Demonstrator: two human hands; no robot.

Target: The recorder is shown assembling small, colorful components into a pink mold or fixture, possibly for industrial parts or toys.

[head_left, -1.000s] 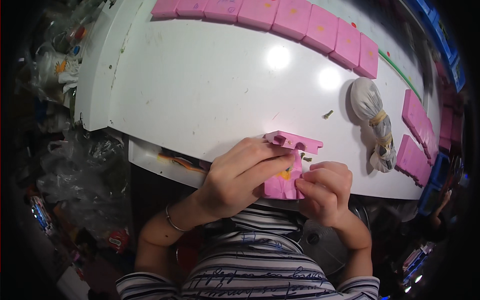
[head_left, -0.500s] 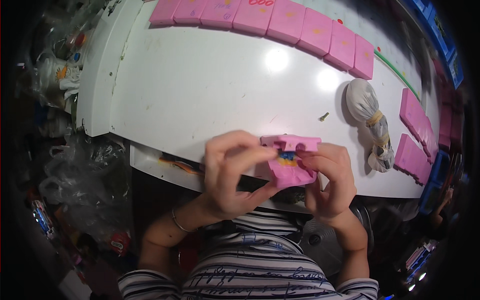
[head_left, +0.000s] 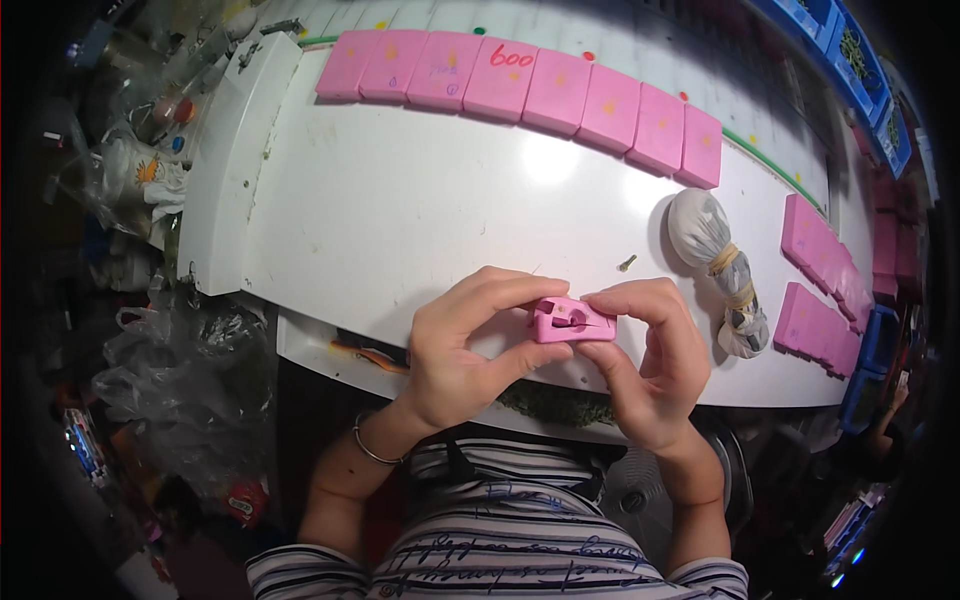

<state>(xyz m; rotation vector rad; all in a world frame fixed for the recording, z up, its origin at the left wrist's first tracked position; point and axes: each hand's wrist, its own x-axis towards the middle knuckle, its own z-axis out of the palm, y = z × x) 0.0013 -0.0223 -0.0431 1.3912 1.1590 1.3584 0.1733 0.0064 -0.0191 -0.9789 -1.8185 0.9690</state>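
Observation:
A small pink rubber mould [head_left: 577, 322] is held between both hands over the table's near edge. Its end facing up shows a round hollow and a dark slit between the two halves. My left hand [head_left: 460, 345] pinches it from the left, thumb below and fingers above. From the right my right hand [head_left: 655, 355] grips it the same way, thumb underneath. Just beyond the hands, a small greenish screw-like piece [head_left: 627, 263] lies on the white table [head_left: 420, 210]. What is inside the mould is mostly hidden.
Several pink blocks [head_left: 553, 92] stand in a row along the far side. At right lie a tied cloth bundle [head_left: 722, 262] and more pink blocks [head_left: 808, 320]. An open drawer [head_left: 315, 340] sits under the near edge. Plastic bags [head_left: 190, 370] hang at left; blue bins [head_left: 850, 50] stand far right.
The mould was folded open, showing blue and yellow inside; its halves are now pressed together. Both hands have come closer to each other around it. The whole view has shifted slightly.

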